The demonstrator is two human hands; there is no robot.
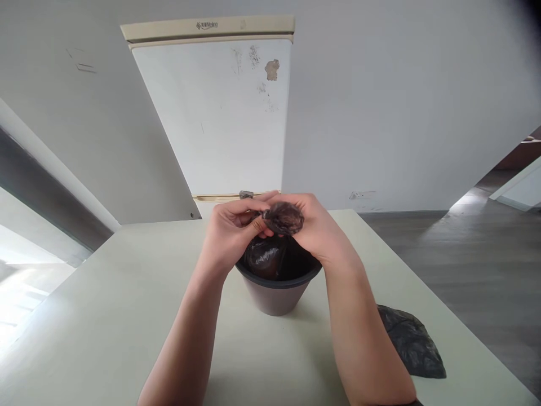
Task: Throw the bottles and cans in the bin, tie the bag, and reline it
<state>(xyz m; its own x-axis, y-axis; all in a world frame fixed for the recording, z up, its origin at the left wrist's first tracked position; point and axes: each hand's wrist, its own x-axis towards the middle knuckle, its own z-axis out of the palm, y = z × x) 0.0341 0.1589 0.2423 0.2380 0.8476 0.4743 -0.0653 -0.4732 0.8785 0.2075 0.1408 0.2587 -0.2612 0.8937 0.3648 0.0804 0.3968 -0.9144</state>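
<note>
Over a brown trash can with a dark rim, both my hands grip the gathered top of a black plastic bag. The bag's lower part hangs inside the can's mouth. My left hand pinches the twisted neck between thumb and fingers. My right hand is closed around the gathered plastic, and a bunched loop of it bulges over the palm side. Some right fingertips are hidden behind the bag. What the bag contains cannot be made out.
The can stands on a pale green table. A second black plastic bag lies flat near the table's right edge, partly behind my right forearm. A white refrigerator stands against the grey wall beyond. Grey floor shows to the right.
</note>
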